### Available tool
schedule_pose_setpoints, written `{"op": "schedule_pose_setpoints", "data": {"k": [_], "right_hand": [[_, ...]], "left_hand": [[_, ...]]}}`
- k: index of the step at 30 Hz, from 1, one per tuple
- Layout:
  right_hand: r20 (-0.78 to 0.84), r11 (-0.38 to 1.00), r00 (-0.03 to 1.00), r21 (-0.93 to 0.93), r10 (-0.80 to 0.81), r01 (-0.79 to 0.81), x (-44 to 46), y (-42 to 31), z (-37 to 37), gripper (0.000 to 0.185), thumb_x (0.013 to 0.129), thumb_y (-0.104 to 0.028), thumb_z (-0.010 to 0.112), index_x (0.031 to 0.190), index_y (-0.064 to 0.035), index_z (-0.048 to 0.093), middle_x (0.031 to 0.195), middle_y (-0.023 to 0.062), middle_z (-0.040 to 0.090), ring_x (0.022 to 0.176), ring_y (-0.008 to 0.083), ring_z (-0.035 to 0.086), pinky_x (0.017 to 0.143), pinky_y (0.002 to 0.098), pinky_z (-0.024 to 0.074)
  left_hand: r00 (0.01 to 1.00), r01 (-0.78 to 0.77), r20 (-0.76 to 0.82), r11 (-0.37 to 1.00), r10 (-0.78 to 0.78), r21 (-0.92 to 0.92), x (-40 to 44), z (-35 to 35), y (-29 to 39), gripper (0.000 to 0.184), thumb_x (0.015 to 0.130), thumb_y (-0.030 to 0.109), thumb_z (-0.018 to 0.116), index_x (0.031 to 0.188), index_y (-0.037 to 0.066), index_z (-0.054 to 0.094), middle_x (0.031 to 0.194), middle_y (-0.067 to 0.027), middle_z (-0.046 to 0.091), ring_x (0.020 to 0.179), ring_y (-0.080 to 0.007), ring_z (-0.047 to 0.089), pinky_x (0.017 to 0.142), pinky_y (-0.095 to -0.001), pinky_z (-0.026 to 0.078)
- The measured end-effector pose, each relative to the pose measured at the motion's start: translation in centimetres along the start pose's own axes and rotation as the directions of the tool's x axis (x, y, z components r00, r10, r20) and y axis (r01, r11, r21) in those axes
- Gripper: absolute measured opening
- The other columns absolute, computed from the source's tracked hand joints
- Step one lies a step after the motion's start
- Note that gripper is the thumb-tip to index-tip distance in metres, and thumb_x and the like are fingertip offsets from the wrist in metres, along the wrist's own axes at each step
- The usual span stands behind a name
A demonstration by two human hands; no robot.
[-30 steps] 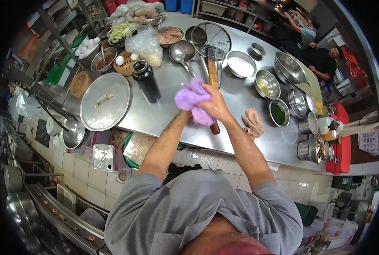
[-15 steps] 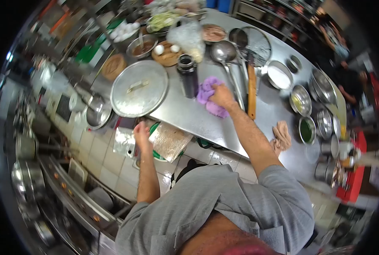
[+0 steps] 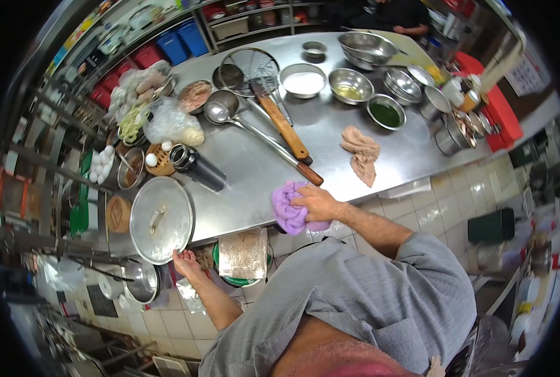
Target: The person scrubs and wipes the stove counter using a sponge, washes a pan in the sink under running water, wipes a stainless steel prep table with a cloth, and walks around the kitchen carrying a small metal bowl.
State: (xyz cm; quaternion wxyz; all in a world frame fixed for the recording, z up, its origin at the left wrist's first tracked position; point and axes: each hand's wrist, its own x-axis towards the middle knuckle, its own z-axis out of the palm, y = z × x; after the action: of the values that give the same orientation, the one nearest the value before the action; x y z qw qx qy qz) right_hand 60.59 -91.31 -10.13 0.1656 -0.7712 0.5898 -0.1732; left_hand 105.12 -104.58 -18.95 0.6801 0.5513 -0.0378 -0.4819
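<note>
My right hand (image 3: 317, 204) is closed on a bunched purple cloth (image 3: 287, 207) at the front edge of the steel table (image 3: 242, 182). My left hand (image 3: 187, 264) is beside the lower rim of a large round metal lid (image 3: 161, 221), fingers apart and palm partly turned up. Whether its fingertips touch the rim I cannot tell. Between the hands and farther back stands a dark, open-topped bottle (image 3: 198, 168). A ladle (image 3: 248, 129) and a wooden-handled strainer (image 3: 280, 119) lie beyond the purple cloth, and a crumpled beige cloth (image 3: 360, 154) lies to its right.
Bowls stand along the far side, among them one with white contents (image 3: 303, 83) and one with green liquid (image 3: 385, 114). Eggs (image 3: 101, 164) and a plastic bag (image 3: 173, 122) are at the left. A foil-covered board (image 3: 242, 252) sits below the table's front edge. Another person (image 3: 402, 19) is beyond the table.
The view has swung to the right. My right hand has drawn the purple cloth from beside the bottle to the table's front edge. My left hand has come closer to the lid's rim.
</note>
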Motion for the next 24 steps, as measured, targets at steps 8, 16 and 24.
{"op": "schedule_pose_setpoints", "data": {"k": [8,16,24], "right_hand": [[0.088,0.997,0.994,-0.034,0.066,-0.063,-7.4,6.3,-4.9,0.051,0.057,-0.017,0.068,0.107,-0.0176,0.060,0.110,0.0075,0.051,0.100,0.0287,0.047,0.085,0.0383,0.0427],[0.064,0.997,0.997,0.052,0.050,-0.053,-9.2,12.0,-8.0,0.051,0.057,-0.014,0.071,0.106,-0.0158,0.060,0.115,0.0109,0.049,0.109,0.0298,0.046,0.094,0.0384,0.0374],[-0.007,0.992,0.993,0.045,0.116,-0.115,-11.6,19.8,-11.6,0.052,0.058,-0.018,0.072,0.109,-0.0164,0.061,0.127,0.0133,0.044,0.119,0.0334,0.039,0.101,0.0430,0.0303]], "left_hand": [[0.954,-0.299,-0.016,0.954,0.299,0.029,-3.6,-1.9,1.4,0.026,0.077,0.012,0.055,0.091,-0.010,0.053,0.090,-0.0174,0.057,0.077,-0.0267,0.058,0.066,-0.0353,0.051],[0.872,-0.490,0.066,0.869,0.486,0.076,-17.7,-7.3,2.2,0.025,0.083,0.011,0.051,0.092,-0.012,0.050,0.090,-0.0174,0.056,0.074,-0.0245,0.058,0.062,-0.0317,0.052],[0.937,-0.326,0.099,0.941,0.334,-0.092,-32.8,-11.2,-1.5,0.021,0.081,0.010,0.054,0.094,-0.007,0.053,0.094,-0.0125,0.057,0.085,-0.0187,0.057,0.073,-0.0304,0.049]]}}
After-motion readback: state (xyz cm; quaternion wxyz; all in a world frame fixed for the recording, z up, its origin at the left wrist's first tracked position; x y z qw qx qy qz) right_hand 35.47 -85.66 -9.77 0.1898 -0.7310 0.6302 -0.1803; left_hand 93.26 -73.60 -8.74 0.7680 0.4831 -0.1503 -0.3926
